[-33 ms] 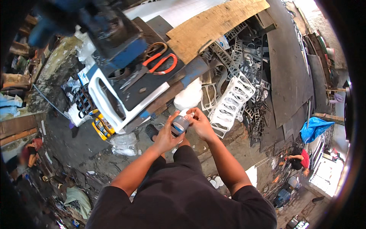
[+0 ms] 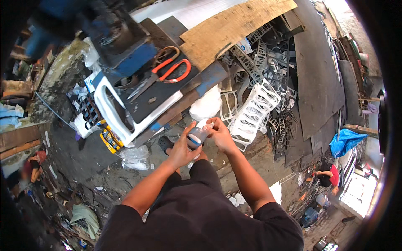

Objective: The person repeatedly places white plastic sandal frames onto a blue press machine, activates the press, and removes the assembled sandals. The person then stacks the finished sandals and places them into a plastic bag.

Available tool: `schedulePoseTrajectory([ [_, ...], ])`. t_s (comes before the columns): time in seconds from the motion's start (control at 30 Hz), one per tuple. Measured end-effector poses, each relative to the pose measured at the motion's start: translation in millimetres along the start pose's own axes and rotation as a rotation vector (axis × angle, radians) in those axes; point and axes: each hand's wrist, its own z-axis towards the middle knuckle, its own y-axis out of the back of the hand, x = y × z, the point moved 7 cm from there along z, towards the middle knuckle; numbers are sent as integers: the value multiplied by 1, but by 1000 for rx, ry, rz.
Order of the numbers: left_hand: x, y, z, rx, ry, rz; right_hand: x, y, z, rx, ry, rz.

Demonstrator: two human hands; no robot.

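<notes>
Here's the grey roll [image 2: 198, 134] between your hands, left hand [image 2: 181, 149] wrapped round it, right hand [image 2: 220, 137] pinching its rim, apparently working it loose, so next likely wants steady holding.

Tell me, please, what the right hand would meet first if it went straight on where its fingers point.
The right hand would probably first meet the grey round object in the left hand; exact depth is unclear.

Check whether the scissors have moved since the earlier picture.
No, no visible shift either way: the scissors keep their place on the black mat.
</notes>
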Motion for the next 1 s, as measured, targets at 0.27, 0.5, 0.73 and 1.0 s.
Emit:
schedulePoseTrajectory([
  [0.27,68,-27,1,-200,316,-83,-68,188,166,-384,56,-163],
  [0.5,103,-36,2,-229,431,140,-107,249,234,-684,80,-814],
  [0.73,33,-32,11,-664,246,-243,-30,51,43,598,-481,-281],
  [1.0,-67,54,0,-591,-49,-381,119,-8,-33,65,24,662],
])
